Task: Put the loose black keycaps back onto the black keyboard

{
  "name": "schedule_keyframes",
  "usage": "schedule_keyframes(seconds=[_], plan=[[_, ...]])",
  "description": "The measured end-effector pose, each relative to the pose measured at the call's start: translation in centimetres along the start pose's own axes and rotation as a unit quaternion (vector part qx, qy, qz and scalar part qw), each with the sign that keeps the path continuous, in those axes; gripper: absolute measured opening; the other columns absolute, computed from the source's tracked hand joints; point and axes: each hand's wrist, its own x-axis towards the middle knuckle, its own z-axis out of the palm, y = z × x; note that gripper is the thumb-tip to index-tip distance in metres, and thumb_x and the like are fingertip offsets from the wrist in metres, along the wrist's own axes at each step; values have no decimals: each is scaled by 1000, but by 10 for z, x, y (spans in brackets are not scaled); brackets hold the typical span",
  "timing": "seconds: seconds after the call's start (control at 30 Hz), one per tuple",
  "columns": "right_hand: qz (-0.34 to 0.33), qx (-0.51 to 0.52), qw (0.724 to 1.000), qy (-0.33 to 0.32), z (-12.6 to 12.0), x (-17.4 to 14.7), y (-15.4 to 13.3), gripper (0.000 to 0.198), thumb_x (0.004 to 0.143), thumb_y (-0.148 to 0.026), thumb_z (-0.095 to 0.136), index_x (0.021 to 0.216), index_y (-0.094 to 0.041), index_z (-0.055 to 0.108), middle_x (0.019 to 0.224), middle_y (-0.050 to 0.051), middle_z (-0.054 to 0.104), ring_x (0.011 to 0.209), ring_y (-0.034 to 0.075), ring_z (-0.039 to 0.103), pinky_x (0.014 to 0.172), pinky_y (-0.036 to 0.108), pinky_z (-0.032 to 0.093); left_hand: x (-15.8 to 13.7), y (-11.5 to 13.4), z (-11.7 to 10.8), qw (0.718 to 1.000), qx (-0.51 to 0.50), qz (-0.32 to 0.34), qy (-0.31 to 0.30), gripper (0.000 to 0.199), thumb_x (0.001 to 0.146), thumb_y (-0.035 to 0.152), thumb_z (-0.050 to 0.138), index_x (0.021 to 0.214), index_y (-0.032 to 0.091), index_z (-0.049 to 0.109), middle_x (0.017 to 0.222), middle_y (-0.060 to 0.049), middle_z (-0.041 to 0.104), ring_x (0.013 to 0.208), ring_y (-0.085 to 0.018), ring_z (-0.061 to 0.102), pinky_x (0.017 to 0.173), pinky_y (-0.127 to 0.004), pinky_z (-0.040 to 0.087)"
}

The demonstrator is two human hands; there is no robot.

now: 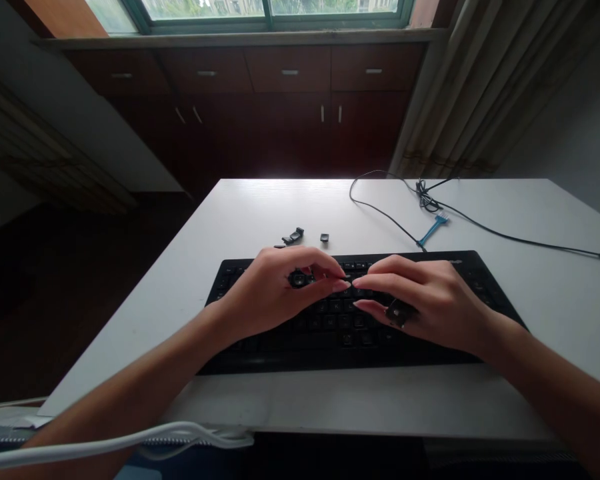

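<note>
— Where's your keyboard (305, 360)?
— On the white counter (260, 207); cabinets (265, 130) beneath a window (330, 8) stand beyond.
— Your left hand (275, 283) and right hand (433, 297)?
— Curled over it; I can't tell if they're gripping.

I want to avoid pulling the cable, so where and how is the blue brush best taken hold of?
I would pinch the blue brush by the middle of its handle, from above and slightly right. It lies slanted on the table, its slim handle exposed, bristles at the far end; the black cable passes by the handle's near end.
</note>
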Motion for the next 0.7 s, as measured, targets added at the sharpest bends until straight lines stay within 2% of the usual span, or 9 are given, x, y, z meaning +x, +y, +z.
schedule_keyframes(seconds=[0.13,0.23,0.4,0.53,0.7], plan=[[0,13,1000,21,3,-1,-4,24,88,-23,79,108,-16,67,101,5,74,72,11,69,63,24,55,-3,6,8,999,-32,-3,-22,11,90,29,78,97,22,74,88,5,75,79,-7,70,74,-15,54],[7,23,999,33,1,0,-6,28,87,-21,80,111,-16,67,103,6,75,75,12,71,65,23,56,-4,6,12,999,-48,-2,-22,10,90,27,78,96,21,74,87,5,75,79,-7,70,73,-15,54],[-13,34,999,16,-2,3,-10,25,89,-14,75,112,-15,68,104,7,77,80,13,73,69,22,57,-4,7,13,998,-41,-13,-44,9,93,30,74,99,22,74,88,5,75,79,-7,71,73,-15,53],[-20,29,999,-1,-6,1,-9,25,89,-14,75,114,-16,69,103,7,78,79,14,74,67,23,56,-5,7,11,998,-7,3,-57,16,97,31,69,110,22,71,96,3,76,86,-8,71,81,-17,54],[-31,21,999,-39,-4,-2,-9,25,88,-11,75,112,-17,70,106,5,77,79,13,73,68,25,56,-5,1,8,995,86,32,-30,16,100,29,64,112,22,70,100,2,75,90,-11,69,74,-19,53]])
